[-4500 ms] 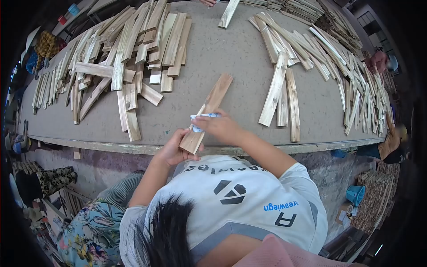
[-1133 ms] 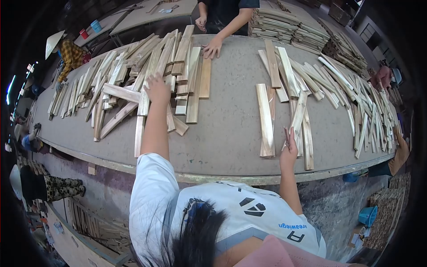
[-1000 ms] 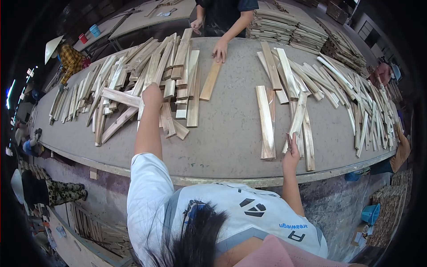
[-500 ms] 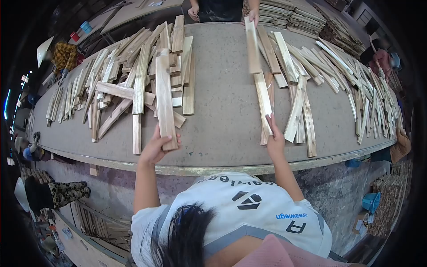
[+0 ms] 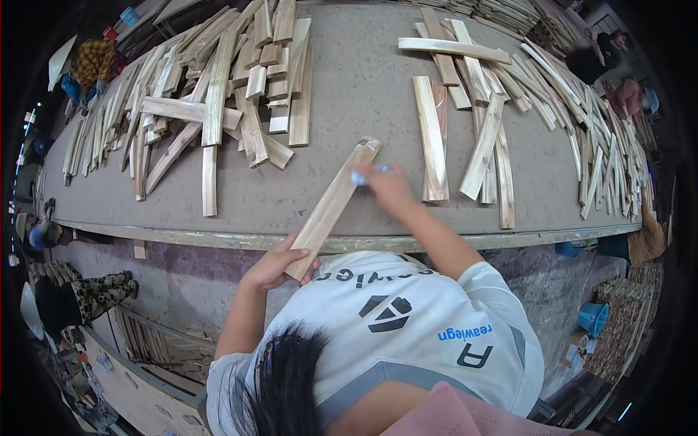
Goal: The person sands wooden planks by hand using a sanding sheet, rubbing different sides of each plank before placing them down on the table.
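My left hand point(image 5: 277, 264) is closed round the lower end of a wooden slat point(image 5: 331, 207), which slants up and to the right over the table's near edge. Near the slat's upper end, my right hand point(image 5: 387, 187) is closed on a small white and blue piece point(image 5: 371, 174) pressed against the wood; motion blurs it. To the left of the slat lies a large heap of slats point(image 5: 218, 94). On the right, several more slats point(image 5: 481, 149) lie side by side and crossed.
The table point(image 5: 349, 87) has its worn near edge just in front of my body. Another slat pile point(image 5: 596, 160) spreads along the far right. A person in a yellow checked shirt point(image 5: 94, 64) stands at the left. A blue bin point(image 5: 592, 318) is on the floor at right.
My left hand has brought its slat to the middle, tilted. My right hand has left the right-hand slats and come to this one. The co-worker's slat now lies across the right-hand ones.
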`<state>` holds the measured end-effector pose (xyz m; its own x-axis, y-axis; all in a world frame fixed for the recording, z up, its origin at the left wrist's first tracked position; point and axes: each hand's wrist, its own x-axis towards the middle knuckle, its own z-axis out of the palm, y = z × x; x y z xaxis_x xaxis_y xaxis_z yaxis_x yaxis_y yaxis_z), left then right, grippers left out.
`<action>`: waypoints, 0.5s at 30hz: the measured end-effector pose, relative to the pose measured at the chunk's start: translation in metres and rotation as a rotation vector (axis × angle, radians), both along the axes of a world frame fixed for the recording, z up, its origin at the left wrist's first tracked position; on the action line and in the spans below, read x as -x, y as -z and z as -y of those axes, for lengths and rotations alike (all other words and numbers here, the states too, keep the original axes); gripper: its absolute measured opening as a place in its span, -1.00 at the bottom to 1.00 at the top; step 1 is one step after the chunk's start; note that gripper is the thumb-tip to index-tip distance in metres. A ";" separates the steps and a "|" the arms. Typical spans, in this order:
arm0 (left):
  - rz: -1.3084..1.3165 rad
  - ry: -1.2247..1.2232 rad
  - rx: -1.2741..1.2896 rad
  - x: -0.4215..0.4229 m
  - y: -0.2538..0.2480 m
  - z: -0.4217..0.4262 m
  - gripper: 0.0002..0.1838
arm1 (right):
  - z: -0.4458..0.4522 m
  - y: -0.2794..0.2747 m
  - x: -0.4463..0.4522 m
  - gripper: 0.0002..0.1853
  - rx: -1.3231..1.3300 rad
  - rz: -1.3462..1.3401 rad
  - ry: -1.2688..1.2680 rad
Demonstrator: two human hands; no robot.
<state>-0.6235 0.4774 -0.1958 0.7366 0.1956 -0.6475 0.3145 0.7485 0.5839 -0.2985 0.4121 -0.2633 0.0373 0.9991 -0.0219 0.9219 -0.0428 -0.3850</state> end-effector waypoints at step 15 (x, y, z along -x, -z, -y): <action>0.150 -0.164 0.200 -0.002 -0.029 -0.014 -0.47 | 0.003 -0.028 0.025 -0.44 -0.001 -0.279 -0.105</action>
